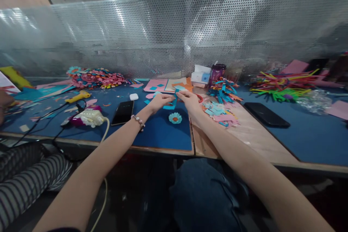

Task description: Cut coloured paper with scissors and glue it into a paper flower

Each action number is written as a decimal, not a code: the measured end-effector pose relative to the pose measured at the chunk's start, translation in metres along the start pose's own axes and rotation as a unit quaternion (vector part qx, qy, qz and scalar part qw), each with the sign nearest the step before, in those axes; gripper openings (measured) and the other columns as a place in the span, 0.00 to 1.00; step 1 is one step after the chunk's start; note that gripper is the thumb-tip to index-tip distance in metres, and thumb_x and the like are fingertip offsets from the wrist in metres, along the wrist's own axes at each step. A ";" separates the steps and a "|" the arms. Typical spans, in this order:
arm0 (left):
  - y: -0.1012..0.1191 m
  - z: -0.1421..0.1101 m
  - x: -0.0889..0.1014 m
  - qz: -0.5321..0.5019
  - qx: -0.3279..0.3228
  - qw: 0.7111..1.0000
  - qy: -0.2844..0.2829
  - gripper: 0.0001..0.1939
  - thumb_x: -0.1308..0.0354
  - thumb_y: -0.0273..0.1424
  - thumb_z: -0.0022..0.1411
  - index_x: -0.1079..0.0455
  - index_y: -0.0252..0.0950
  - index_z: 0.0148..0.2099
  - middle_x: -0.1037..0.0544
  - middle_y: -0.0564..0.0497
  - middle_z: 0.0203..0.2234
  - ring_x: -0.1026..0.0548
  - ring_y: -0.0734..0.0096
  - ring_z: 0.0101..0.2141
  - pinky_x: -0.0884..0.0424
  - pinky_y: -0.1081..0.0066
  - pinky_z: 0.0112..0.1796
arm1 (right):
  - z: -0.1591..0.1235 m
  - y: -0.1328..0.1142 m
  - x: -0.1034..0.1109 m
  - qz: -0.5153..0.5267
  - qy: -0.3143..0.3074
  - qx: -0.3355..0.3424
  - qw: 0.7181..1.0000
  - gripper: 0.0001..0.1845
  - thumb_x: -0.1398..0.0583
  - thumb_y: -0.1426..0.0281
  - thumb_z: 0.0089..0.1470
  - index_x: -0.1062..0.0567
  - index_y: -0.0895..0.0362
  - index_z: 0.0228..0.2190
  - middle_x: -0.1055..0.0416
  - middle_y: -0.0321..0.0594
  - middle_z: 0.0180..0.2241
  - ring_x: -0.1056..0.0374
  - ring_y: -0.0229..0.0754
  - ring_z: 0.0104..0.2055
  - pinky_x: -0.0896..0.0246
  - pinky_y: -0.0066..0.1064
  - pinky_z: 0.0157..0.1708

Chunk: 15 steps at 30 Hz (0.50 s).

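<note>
My left hand (160, 102) and my right hand (189, 101) meet over the blue mat, fingertips pinched close together. Between them is a small piece of blue paper (176, 93), partly covered by the fingers. Just below my hands, a light-blue paper flower (175, 117) with an orange-brown centre lies on the mat. Loose blue paper sits under and behind my left fingers. A bracelet circles my left wrist. To the right of my right hand spreads a pile of cut paper pieces (221, 111) in blue and pink.
At left are a phone (123, 112), a white case (133, 96), a power strip (91, 116) with cords and a yellow glue gun (78, 96). A dark phone (266, 114) lies right. Behind stand a purple cup (218, 70) and a perforated metal screen (163, 36). Another person's hand shows far left.
</note>
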<state>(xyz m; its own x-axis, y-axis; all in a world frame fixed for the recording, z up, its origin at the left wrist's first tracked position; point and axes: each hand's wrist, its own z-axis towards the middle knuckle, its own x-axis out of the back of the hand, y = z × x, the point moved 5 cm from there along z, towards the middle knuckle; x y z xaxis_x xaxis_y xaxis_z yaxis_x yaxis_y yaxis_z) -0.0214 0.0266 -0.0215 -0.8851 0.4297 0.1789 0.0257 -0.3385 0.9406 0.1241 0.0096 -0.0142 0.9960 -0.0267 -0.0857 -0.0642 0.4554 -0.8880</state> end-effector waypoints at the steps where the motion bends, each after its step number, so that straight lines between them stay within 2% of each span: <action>1: 0.001 0.000 0.000 0.033 -0.008 0.999 -0.001 0.21 0.38 0.42 0.51 0.23 0.33 0.42 0.22 0.43 0.38 0.26 0.65 0.38 0.30 0.65 0.40 | 0.000 0.001 0.001 -0.011 0.001 0.000 1.000 0.17 0.35 0.58 0.39 0.24 0.59 0.27 0.29 0.36 0.24 0.35 0.37 0.27 0.40 0.30 0.31; 6: 0.004 -0.002 0.002 0.195 -0.037 0.980 0.001 0.18 0.40 0.41 0.52 0.22 0.33 0.37 0.21 0.47 0.31 0.29 0.69 0.32 0.34 0.70 0.36 | 0.001 0.004 0.004 -0.107 -0.005 0.035 0.994 0.14 0.35 0.59 0.41 0.22 0.58 0.27 0.25 0.39 0.29 0.33 0.41 0.34 0.40 0.32 0.37; 8: 0.003 -0.001 0.004 0.241 -0.061 0.969 0.000 0.15 0.40 0.40 0.52 0.22 0.33 0.34 0.22 0.48 0.28 0.30 0.69 0.30 0.35 0.71 0.35 | 0.003 0.007 0.003 -0.141 -0.019 0.044 0.989 0.13 0.35 0.61 0.41 0.22 0.58 0.26 0.25 0.39 0.28 0.32 0.42 0.34 0.40 0.32 0.37; 12: -0.006 0.003 0.009 0.289 -0.079 0.954 0.000 0.16 0.43 0.40 0.54 0.22 0.34 0.35 0.22 0.49 0.29 0.29 0.69 0.30 0.36 0.72 0.34 | 0.004 0.013 0.000 -0.183 -0.056 0.047 0.980 0.11 0.37 0.62 0.45 0.22 0.58 0.27 0.25 0.39 0.27 0.32 0.41 0.31 0.39 0.31 0.34; 15: -0.009 0.004 0.010 0.316 -0.089 0.945 0.002 0.15 0.44 0.40 0.55 0.23 0.34 0.33 0.22 0.50 0.29 0.29 0.70 0.30 0.37 0.73 0.35 | 0.004 0.015 0.001 -0.245 -0.074 0.063 0.965 0.09 0.38 0.65 0.47 0.21 0.58 0.30 0.24 0.40 0.31 0.31 0.41 0.34 0.39 0.31 0.36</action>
<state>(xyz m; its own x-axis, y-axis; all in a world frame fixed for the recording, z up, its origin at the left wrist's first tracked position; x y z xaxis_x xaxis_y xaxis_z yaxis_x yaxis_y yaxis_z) -0.0287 0.0369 -0.0268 -0.7210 0.0917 0.6869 0.4708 -0.6626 0.5826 0.1247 0.0195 -0.0258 0.9031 -0.1439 0.4047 0.4163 0.5253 -0.7421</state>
